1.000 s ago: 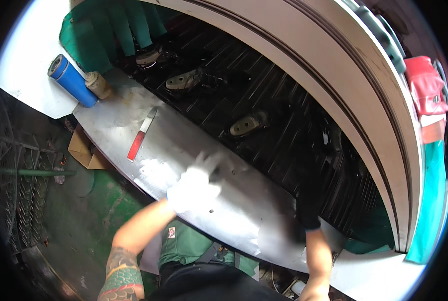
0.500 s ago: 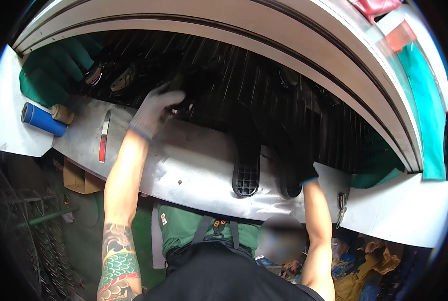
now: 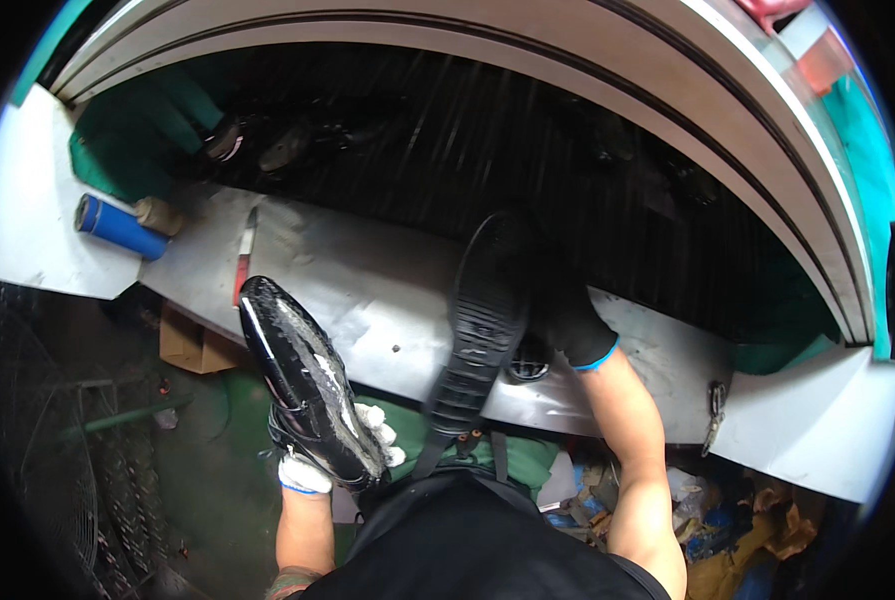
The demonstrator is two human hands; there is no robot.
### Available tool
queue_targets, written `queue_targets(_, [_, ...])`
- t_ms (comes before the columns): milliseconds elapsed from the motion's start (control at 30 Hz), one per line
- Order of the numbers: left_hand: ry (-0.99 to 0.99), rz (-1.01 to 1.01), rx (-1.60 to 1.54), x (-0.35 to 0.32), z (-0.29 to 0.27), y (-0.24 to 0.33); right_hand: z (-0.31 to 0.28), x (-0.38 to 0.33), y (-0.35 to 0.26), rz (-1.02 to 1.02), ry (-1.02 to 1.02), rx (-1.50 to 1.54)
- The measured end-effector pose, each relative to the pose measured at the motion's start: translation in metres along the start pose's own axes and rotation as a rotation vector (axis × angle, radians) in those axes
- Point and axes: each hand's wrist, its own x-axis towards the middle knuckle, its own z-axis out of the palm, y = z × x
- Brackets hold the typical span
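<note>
In my left hand [image 3: 302, 473], which wears a white knit glove, is a glossy black shoe [image 3: 302, 385], held low near my body. Its toe points away from me, and pale scuffed or coated patches run along its underside edge. My right hand [image 3: 573, 325], in a black glove with a blue cuff, grips a black ridged shoe sole [image 3: 475, 340] and tilts it above the shelf. The fingers are largely lost against the dark background. A second black sole [image 3: 530, 360] with a gridded heel lies on the metal shelf [image 3: 367, 285], partly covered by that hand.
On the shelf's left lie a knife with a red handle [image 3: 242, 265], a blue cylinder [image 3: 122, 228] and a tan roll [image 3: 157, 216]. Dim shoes [image 3: 285, 148] sit on the dark slatted surface beneath the white hood [image 3: 467, 32]. A metal clip [image 3: 714, 415] hangs at right.
My left hand has come back from the dark slatted surface toward my body and now holds the black shoe. My right hand has raised one sole off the shelf and shifted it left.
</note>
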Motion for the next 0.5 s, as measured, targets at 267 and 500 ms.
queue_targets(267, [-0.073,0.563,0.380,0.007,0.024,-0.011,0.054,0.000,-0.008,0.352,-0.009,0.344])
queue_targets(500, [0.224,0.950,1.406,0.000,0.017,-0.040,0.024,-0.020,-0.037,-0.268,-0.181,-0.251])
